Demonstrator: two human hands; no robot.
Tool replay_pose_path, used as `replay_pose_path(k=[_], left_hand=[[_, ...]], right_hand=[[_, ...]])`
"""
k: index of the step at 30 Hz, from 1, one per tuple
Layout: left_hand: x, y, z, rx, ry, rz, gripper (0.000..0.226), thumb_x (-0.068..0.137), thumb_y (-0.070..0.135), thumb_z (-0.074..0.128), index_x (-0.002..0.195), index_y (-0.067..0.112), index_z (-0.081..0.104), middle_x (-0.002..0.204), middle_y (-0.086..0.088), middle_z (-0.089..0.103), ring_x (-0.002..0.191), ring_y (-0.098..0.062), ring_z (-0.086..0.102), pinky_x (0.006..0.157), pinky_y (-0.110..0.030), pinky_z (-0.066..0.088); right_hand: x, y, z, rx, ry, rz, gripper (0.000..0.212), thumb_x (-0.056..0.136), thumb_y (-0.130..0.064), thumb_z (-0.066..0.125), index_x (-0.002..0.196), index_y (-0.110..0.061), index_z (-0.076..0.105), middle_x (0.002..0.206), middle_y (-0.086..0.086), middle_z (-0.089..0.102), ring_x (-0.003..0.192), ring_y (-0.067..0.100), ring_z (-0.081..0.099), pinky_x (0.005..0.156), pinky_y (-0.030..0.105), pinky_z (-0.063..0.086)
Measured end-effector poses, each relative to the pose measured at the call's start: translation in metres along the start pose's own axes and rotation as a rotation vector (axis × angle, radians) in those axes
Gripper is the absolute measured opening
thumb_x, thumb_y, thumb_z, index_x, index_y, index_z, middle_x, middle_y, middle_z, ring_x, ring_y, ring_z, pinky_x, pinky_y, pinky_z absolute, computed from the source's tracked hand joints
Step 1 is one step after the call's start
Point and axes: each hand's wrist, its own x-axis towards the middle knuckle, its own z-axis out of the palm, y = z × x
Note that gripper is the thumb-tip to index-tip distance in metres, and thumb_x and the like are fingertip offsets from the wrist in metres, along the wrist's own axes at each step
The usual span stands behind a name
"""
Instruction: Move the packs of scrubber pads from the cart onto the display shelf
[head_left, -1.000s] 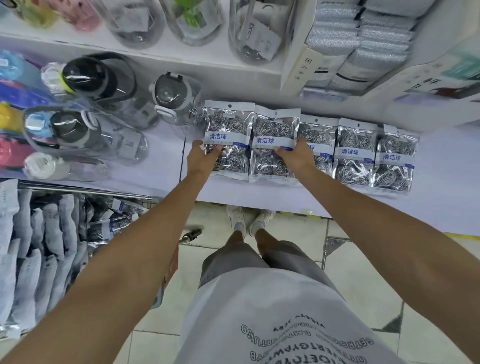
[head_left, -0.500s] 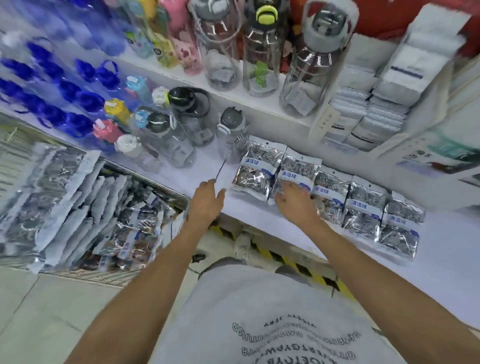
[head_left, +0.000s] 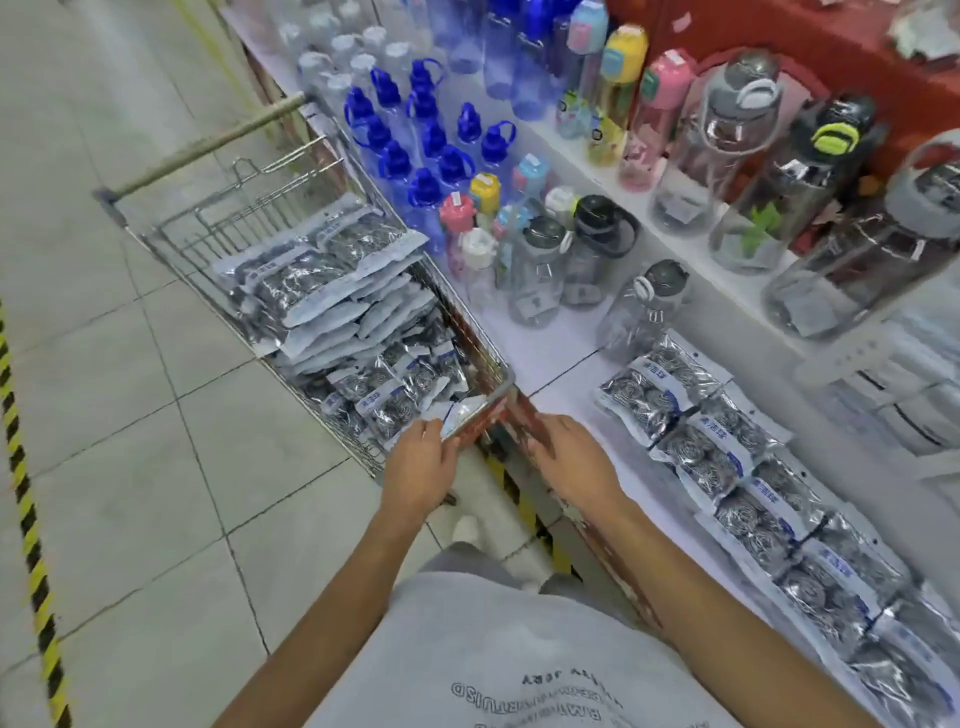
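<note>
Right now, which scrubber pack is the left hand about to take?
Find the wire cart beside the white shelf. At its near corner the left hand touches one pack: it alone juts over the rim, while the others lie stacked inside.

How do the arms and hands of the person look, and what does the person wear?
Both forearms are bare, with no sleeves reaching them. The left hand and the right hand wear no gloves, and I see no watch, ring or bracelet. The person wears a light grey T-shirt with dark printed lettering, grey shorts and a pale shoe.
</note>
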Motion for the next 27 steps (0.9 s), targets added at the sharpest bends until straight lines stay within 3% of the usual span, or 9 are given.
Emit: replay_pose_path(k=[3,7,12,15,18,20,23,27], left_hand=[[-0.007,-0.035,-0.007,-0.064,0.052,-0.112,0.043,0.106,0.033,0.049,0.139,0.006,0.058,0.134,-0.014,0.062,0.122,-0.03,0.058,0.102,-0.044,0.049],[-0.001,-0.077,-0.015,-0.179,0.069,-0.261,0.046,0.105,0.032,0.051,0.144,0.008,0.053,0.136,-0.014,0.059,0.126,-0.031,0.054,0.103,-0.044,0.047],[0.025,-0.119,-0.025,-0.341,0.056,-0.414,0.042,0.106,0.027,0.051,0.141,0.005,0.054,0.136,-0.015,0.056,0.126,-0.031,0.053,0.1,-0.038,0.044],[0.051,-0.136,-0.033,-0.421,0.044,-0.453,0.043,0.106,0.023,0.051,0.143,0.001,0.051,0.139,-0.02,0.055,0.129,-0.035,0.052,0.104,-0.037,0.042],[0.081,-0.15,-0.037,-0.512,0.017,-0.515,0.048,0.105,0.021,0.054,0.147,-0.002,0.047,0.145,-0.022,0.052,0.134,-0.035,0.05,0.109,-0.038,0.04],[0.102,-0.162,-0.03,-0.595,-0.014,-0.586,0.051,0.102,0.021,0.06,0.147,-0.001,0.047,0.143,-0.02,0.054,0.134,-0.035,0.052,0.111,-0.042,0.042],[0.131,-0.177,-0.015,-0.698,-0.071,-0.703,0.025,0.1,0.018,0.062,0.122,0.011,0.052,0.116,-0.006,0.05,0.111,-0.03,0.061,0.096,-0.039,0.052],[0.164,-0.195,0.005,-0.795,-0.078,-0.852,0.036,0.099,0.009,0.062,0.134,0.005,0.053,0.113,-0.002,0.054,0.105,-0.022,0.059,0.087,-0.031,0.047]], right_hand=[[0.016,-0.024,0.015,-0.051,-0.099,-0.058,0.053,0.105,-0.039,0.048,0.156,-0.027,0.038,0.147,0.006,0.053,0.127,0.026,0.054,0.098,0.038,0.05],[0.047,-0.057,0.034,-0.065,-0.185,-0.088,0.041,0.104,-0.037,0.051,0.142,-0.024,0.054,0.136,0.002,0.061,0.121,0.021,0.057,0.094,0.036,0.05],[0.112,-0.089,0.065,-0.098,-0.329,-0.067,0.045,0.1,-0.048,0.051,0.14,-0.026,0.054,0.128,0.002,0.067,0.111,0.022,0.066,0.087,0.04,0.057],[0.15,-0.113,0.073,-0.052,-0.317,-0.034,0.053,0.099,-0.052,0.051,0.145,-0.026,0.051,0.139,0.003,0.063,0.113,0.022,0.067,0.094,0.045,0.056],[0.185,-0.133,0.08,-0.005,-0.317,-0.003,0.05,0.103,-0.042,0.053,0.145,-0.016,0.052,0.142,0.009,0.06,0.125,0.028,0.06,0.102,0.044,0.05],[0.214,-0.137,0.09,0.014,-0.325,0.039,0.048,0.104,-0.037,0.055,0.144,-0.011,0.052,0.129,0.012,0.066,0.115,0.028,0.063,0.089,0.035,0.049],[0.254,-0.135,0.107,0.038,-0.346,0.116,0.045,0.103,-0.034,0.057,0.143,-0.014,0.051,0.109,0.008,0.066,0.085,0.022,0.061,0.07,0.032,0.046],[0.305,-0.123,0.132,0.114,-0.364,0.258,0.042,0.101,-0.033,0.06,0.138,-0.017,0.052,0.114,0.006,0.067,0.099,0.03,0.068,0.089,0.045,0.057]])
